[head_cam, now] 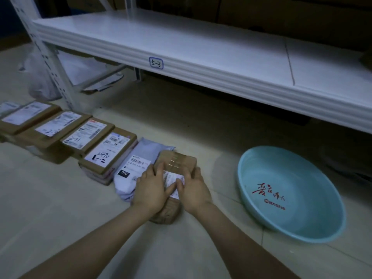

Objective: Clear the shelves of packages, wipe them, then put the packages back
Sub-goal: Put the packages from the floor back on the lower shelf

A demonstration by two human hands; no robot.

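Risk first, at the grip: the brown tape-wrapped parcel (177,160) is looking soft and rounded at its near end, so it may be sagging or slipping if it is lifted by the top alone, and the glossy tape under the fingers is adding to that. It is also lying against the pale grey plastic mailer bag (141,154) (partly over it, as far as I can tell), so a drag could be pulling the mailer along and upsetting the row.

Grip: the left hand (152,190) is bending its fingers over the parcel's top and left side. The right hand (194,191) is curling round the right edge. Both thumbs are meeting on the white label. Both hands are closing on the parcel and nothing else.

The parcel is sitting on the tiled floor (181,121), rightmost in a line of flat brown cardboard boxes (109,150) with labels up. To its right, well apart, a light blue plastic basin (302,168) is standing; a swung elbow could be knocking it. Beyond, the white metal shelf (181,43) tagged 5-3 is showing bare, and I cannot tell whether it is wiped.
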